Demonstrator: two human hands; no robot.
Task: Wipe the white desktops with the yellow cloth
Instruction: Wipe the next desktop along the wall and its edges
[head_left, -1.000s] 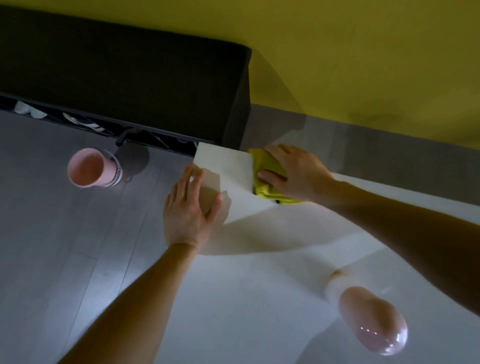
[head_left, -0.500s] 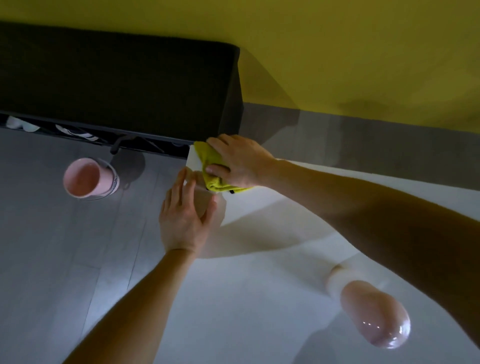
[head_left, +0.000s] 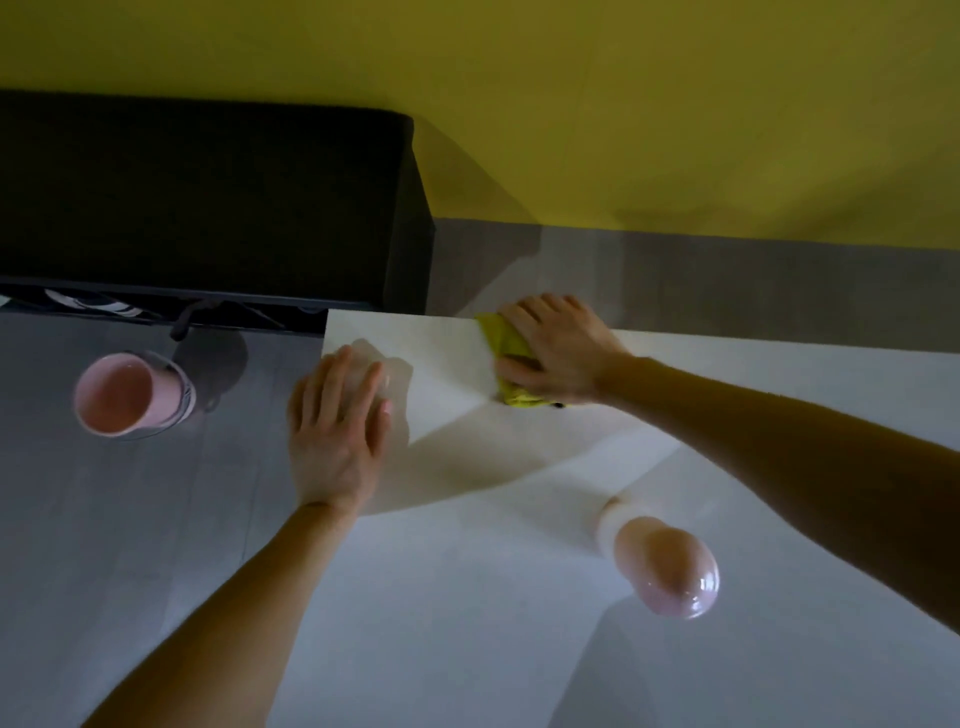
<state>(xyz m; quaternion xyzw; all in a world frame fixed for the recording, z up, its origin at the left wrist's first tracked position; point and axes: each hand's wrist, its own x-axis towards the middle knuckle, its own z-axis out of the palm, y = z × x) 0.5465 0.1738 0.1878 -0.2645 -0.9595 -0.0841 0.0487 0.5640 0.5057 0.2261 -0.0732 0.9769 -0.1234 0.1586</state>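
Crumpled yellow cloth (head_left: 511, 358) pressed on white tabletop (head_left: 467, 597) under right hand (head_left: 558, 351), fingers gripping it; left hand (head_left: 335, 431) flat, released, at tabletop's edge. Risk: sweeping forearm toppling nearby glossy pink vase (head_left: 667, 569).

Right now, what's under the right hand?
The yellow cloth, bunched and pressed flat on the white desktop by the right hand. Only the cloth's left edge shows; the rest, and the desktop beneath it, is covered.

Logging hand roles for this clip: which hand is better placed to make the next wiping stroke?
Right. The right hand already presses the yellow cloth on the white desktop; the left hand lies flat and empty at the desk's left edge.
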